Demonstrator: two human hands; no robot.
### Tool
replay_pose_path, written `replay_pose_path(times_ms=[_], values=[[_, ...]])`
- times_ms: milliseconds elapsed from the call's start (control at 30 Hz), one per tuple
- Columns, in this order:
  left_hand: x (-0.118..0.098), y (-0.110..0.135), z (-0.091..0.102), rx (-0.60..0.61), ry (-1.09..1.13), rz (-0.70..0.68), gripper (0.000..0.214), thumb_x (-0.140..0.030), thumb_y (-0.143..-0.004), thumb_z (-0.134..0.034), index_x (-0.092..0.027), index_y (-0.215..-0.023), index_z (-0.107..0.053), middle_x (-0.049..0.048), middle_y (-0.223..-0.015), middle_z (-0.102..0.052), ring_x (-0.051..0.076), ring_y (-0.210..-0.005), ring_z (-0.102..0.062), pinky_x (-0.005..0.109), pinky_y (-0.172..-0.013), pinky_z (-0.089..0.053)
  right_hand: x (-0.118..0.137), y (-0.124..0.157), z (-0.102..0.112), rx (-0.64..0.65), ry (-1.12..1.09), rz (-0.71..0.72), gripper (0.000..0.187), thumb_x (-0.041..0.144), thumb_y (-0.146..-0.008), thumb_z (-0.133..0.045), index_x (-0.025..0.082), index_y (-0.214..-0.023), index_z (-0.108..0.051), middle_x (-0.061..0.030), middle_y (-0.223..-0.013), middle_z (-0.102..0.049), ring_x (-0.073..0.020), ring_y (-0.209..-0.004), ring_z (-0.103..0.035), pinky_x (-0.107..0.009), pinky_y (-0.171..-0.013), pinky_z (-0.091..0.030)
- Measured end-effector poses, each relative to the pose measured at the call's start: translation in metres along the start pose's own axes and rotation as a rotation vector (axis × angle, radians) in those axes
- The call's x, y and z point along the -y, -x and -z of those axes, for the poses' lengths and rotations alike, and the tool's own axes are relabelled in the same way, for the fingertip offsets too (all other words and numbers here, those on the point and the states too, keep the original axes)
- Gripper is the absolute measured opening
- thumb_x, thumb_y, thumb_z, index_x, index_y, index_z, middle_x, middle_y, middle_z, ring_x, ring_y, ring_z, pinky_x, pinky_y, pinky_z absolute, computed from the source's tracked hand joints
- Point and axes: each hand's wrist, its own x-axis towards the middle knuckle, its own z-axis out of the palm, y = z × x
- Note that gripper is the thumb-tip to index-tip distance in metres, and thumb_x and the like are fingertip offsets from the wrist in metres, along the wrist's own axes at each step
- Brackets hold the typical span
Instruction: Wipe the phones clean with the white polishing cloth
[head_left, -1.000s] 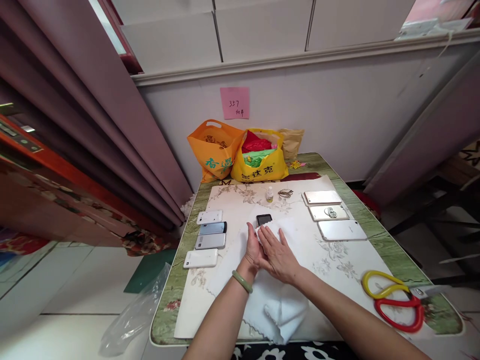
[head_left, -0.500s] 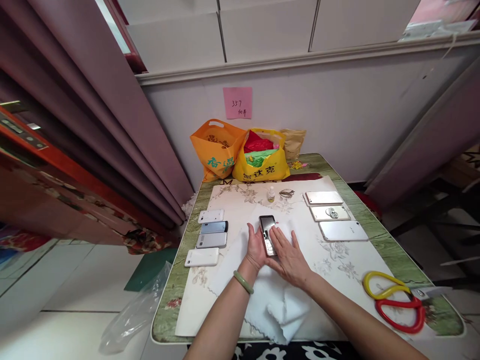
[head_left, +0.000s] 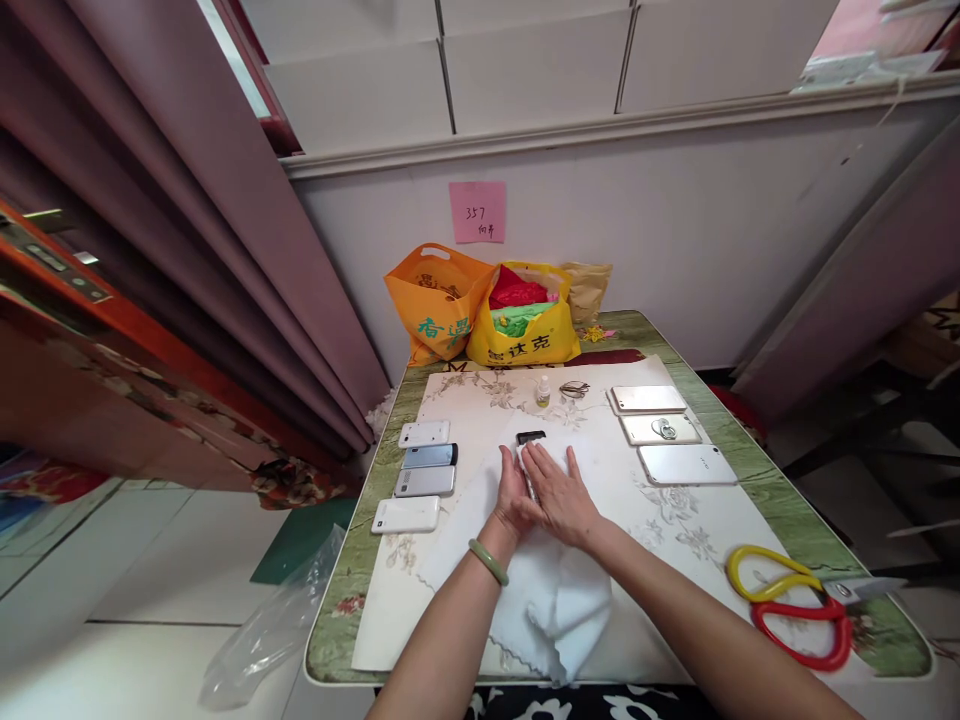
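A keypad mobile phone [head_left: 530, 437] lies in my left hand [head_left: 516, 492], which wraps round its left side through a white cloth [head_left: 555, 590]. Only the phone's dark top end and a sliver of keys show; the rest is covered. My right hand [head_left: 553, 490] lies flat over the phone's front, fingers stretched out and close together. White cloth appears to cover part of the phone above these fingertips. The rest of the cloth hangs below both hands, with a scalloped edge toward me.
Several phones [head_left: 406, 515] lie in a column on the left. On the right are three more phones [head_left: 687, 464] and large red-and-yellow-handled scissors [head_left: 802, 605]. A small bottle [head_left: 543, 391] and glasses [head_left: 574, 389] sit beyond my hands, before orange [head_left: 435, 300] and yellow bags [head_left: 525, 340].
My right hand has slid over the phone toward the left hand. The screen and most keys, visible before, are now covered by hand and cloth.
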Motion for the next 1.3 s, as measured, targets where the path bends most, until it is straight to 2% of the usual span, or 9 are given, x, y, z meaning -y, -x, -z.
replay_pose_path(times_ms=[100,200,467,567,767,933,1033,1167,1300], values=[[-0.001,0.002,0.001,0.083,0.033,-0.001,0.059,-0.067,-0.085,-0.046,-0.026,-0.126,-0.059,0.0054,-0.135,-0.058,0.027,-0.126,-0.052,0.040,-0.107,-0.040,-0.007,-0.022,0.003,0.017,-0.003,-0.092,0.073,0.060,-0.096,-0.017,0.014,-0.153,-0.019,-0.0109,-0.158,-0.017,-0.0272,-0.147,-0.013,-0.061,-0.113,0.003],[-0.002,0.004,0.001,0.125,0.007,0.018,0.062,-0.067,-0.085,-0.045,-0.026,-0.129,-0.057,0.0069,-0.132,-0.061,0.029,-0.124,-0.054,0.041,-0.104,-0.042,-0.012,-0.019,0.001,-0.007,0.010,-0.102,0.074,0.060,-0.096,-0.016,0.014,-0.153,-0.017,-0.0115,-0.158,-0.017,-0.0268,-0.147,-0.013,-0.059,-0.114,0.004],[-0.004,0.005,-0.003,0.202,0.022,0.005,0.078,-0.075,-0.081,-0.039,-0.013,-0.123,-0.060,0.0191,-0.125,-0.063,0.035,-0.119,-0.057,0.049,-0.102,-0.041,-0.005,0.076,-0.011,-0.083,0.054,0.068,0.078,0.058,-0.095,-0.029,0.015,-0.155,-0.003,-0.0122,-0.158,-0.017,-0.0283,-0.146,-0.018,-0.058,-0.114,0.010],[-0.005,0.006,-0.005,0.171,0.045,0.011,0.077,-0.075,-0.081,-0.039,-0.015,-0.123,-0.060,0.0185,-0.121,-0.065,0.035,-0.116,-0.059,0.051,-0.100,-0.041,0.002,0.094,-0.007,-0.078,0.041,0.111,0.079,0.058,-0.095,-0.030,0.015,-0.154,-0.001,-0.0122,-0.158,-0.018,-0.0288,-0.145,-0.020,-0.057,-0.113,0.014],[-0.004,0.006,-0.001,0.168,-0.047,0.018,0.076,-0.073,-0.082,-0.041,-0.012,-0.122,-0.061,0.0179,-0.115,-0.069,0.033,-0.110,-0.062,0.046,-0.101,-0.042,0.006,0.064,-0.001,-0.051,0.004,0.170,0.070,0.055,-0.097,-0.026,0.020,-0.155,-0.004,-0.0090,-0.158,-0.019,-0.0276,-0.145,-0.020,-0.059,-0.113,0.011],[0.000,-0.001,0.006,-0.005,-0.063,0.033,0.067,-0.070,-0.082,-0.048,-0.018,-0.121,-0.062,0.0114,-0.119,-0.067,0.027,-0.112,-0.062,0.037,-0.100,-0.045,-0.003,0.011,0.000,-0.048,0.044,0.044,0.066,0.054,-0.099,-0.022,0.021,-0.154,-0.009,-0.0083,-0.159,-0.018,-0.0273,-0.146,-0.017,-0.061,-0.114,0.001],[-0.002,0.000,0.005,0.084,-0.031,0.077,0.064,-0.070,-0.083,-0.046,-0.026,-0.128,-0.057,0.0079,-0.126,-0.064,0.027,-0.116,-0.060,0.040,-0.099,-0.046,-0.011,-0.011,0.004,-0.028,0.034,-0.039,0.067,0.056,-0.098,-0.020,0.020,-0.154,-0.011,-0.0088,-0.158,-0.018,-0.0278,-0.146,-0.017,-0.063,-0.112,-0.002],[-0.004,0.005,0.001,0.138,-0.015,0.063,0.067,-0.071,-0.083,-0.042,-0.025,-0.129,-0.056,0.0093,-0.130,-0.061,0.030,-0.120,-0.056,0.044,-0.102,-0.044,-0.017,-0.009,0.002,-0.035,0.015,-0.064,0.070,0.059,-0.097,-0.020,0.018,-0.154,-0.013,-0.0096,-0.158,-0.019,-0.0270,-0.146,-0.018,-0.063,-0.113,0.001],[-0.002,0.006,-0.002,0.129,-0.020,-0.008,0.074,-0.075,-0.082,-0.040,-0.018,-0.125,-0.060,0.0136,-0.127,-0.063,0.031,-0.121,-0.056,0.044,-0.105,-0.040,-0.016,0.025,-0.007,-0.086,0.042,-0.038,0.069,0.055,-0.098,-0.021,0.017,-0.154,-0.009,-0.0107,-0.158,-0.019,-0.0264,-0.145,-0.019,-0.061,-0.113,0.005]])
